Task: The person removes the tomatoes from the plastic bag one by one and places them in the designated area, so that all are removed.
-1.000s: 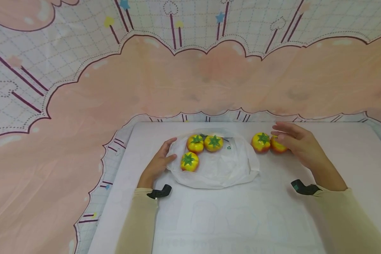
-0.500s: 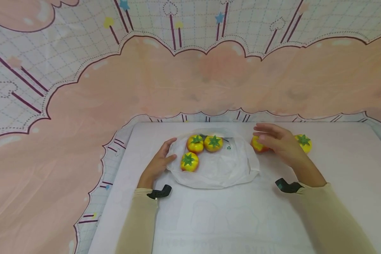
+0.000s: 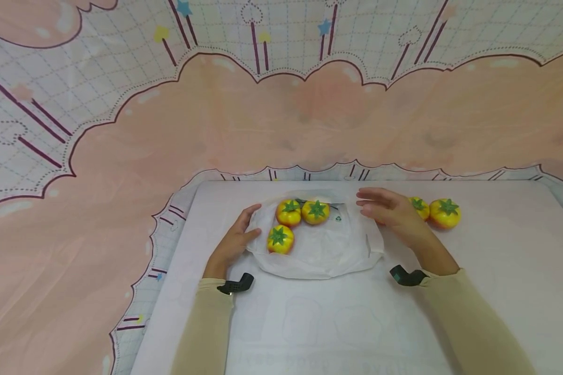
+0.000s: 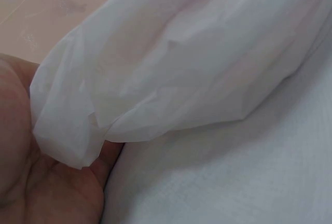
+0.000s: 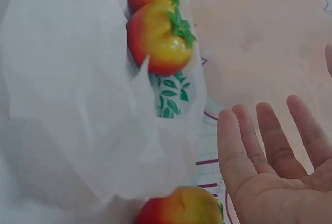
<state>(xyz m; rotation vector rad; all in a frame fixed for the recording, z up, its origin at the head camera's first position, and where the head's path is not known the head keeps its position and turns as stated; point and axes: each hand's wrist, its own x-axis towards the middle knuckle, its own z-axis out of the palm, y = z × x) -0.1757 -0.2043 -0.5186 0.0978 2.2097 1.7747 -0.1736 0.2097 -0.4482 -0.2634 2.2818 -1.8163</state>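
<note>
- Since the earlier frame: right hand (image 3: pixel 391 211) shifts left, off the outer fruit to the bag's right edge; left hand (image 3: pixel 234 237), white bag (image 3: pixel 319 263), fruit all unmoved.
- Right fingers (image 5: pixel 272 138) spread, nothing held, apart from bag in wrist view.
- Left fingers hold bag's left rim.
- Looks half done: three tomatoes (image 3: pixel 280 238) in bag, between both hands' fingers.
- Seemingly left: two outer tomatoes (image 3: pixel 444 214) on table (image 3: pixel 506 229) right of right fingers, plus a nearer tomato (image 5: pixel 179 208) just beside bag, mostly hidden under right hand in head view.
</note>
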